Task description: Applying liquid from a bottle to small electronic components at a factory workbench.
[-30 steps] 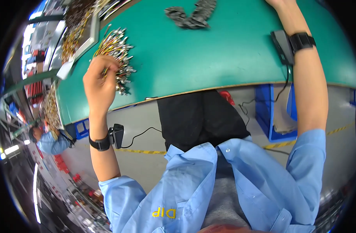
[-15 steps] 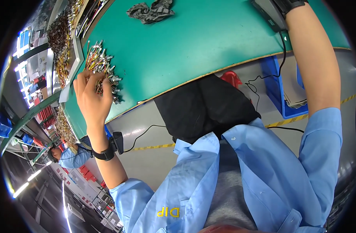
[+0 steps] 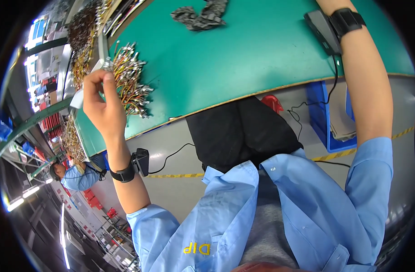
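My left hand (image 3: pixel 102 99) is closed in a pinch, thumb against the bent fingers, at the left side of the green table. A small silvery metal part (image 3: pixel 108 64) shows at its fingertips; most of it is hidden. Right beside the hand lies a pile of small metal parts with red, yellow and dark wires (image 3: pixel 134 86). Of my right arm, the forearm (image 3: pixel 368 77) and wrist show, reaching over the table's right side. The right hand itself is beyond the upper edge. A dark boxy device on a black strap (image 3: pixel 323 34) sits at that wrist, with a cable running down.
A crumpled dark grey cloth (image 3: pixel 200 16) lies on the green table (image 3: pixel 243 54) at the far side. More wired parts (image 3: pixel 83 31) fill a rack at the left. Below the table edge stands a blue bin (image 3: pixel 323 118). A co-worker in blue (image 3: pixel 78 177) is at far left.
My left hand has lifted off the pile and pinched its fingers together around a small metal part. The right forearm has shifted slightly, its hand passing out of view at the top.
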The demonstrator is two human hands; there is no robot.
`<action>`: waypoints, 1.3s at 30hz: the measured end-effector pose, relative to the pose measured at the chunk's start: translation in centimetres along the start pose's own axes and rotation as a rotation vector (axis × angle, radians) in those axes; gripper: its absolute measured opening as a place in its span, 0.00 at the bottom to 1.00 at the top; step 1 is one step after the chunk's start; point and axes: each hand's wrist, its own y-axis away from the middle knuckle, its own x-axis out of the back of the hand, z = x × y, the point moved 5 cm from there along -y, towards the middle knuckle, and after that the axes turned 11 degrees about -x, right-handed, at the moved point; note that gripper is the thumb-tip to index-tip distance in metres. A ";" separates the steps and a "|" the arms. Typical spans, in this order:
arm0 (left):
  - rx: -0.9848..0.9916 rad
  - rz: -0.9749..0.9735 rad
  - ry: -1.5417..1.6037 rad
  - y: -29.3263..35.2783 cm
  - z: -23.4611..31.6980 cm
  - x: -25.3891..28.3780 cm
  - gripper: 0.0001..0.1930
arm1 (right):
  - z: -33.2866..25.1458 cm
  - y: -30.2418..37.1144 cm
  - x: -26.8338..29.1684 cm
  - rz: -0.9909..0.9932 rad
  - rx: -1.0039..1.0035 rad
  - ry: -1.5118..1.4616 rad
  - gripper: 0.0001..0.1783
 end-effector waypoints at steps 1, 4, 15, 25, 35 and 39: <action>0.044 0.159 0.147 -0.3 0.2 0.5 0.04 | -0.4 0.4 -0.3 -0.024 0.002 0.007 0.18; 0.014 0.319 0.241 -1.4 2.2 0.7 0.05 | -0.8 1.4 -0.1 0.092 0.011 -0.018 0.17; -0.376 -0.509 -0.019 -2.6 8.7 -1.3 0.05 | -0.5 1.9 -1.0 0.169 0.029 0.032 0.19; -0.618 -0.362 -0.098 -0.8 6.1 -6.5 0.09 | -0.3 2.2 -0.8 0.193 0.007 0.011 0.20; -0.003 -0.136 -0.069 5.3 6.0 -7.0 0.08 | -1.3 -0.1 1.2 0.099 -0.045 0.015 0.19; 0.011 -0.100 0.000 5.0 5.9 -7.7 0.07 | -2.0 -2.9 3.7 -0.086 -0.150 0.000 0.22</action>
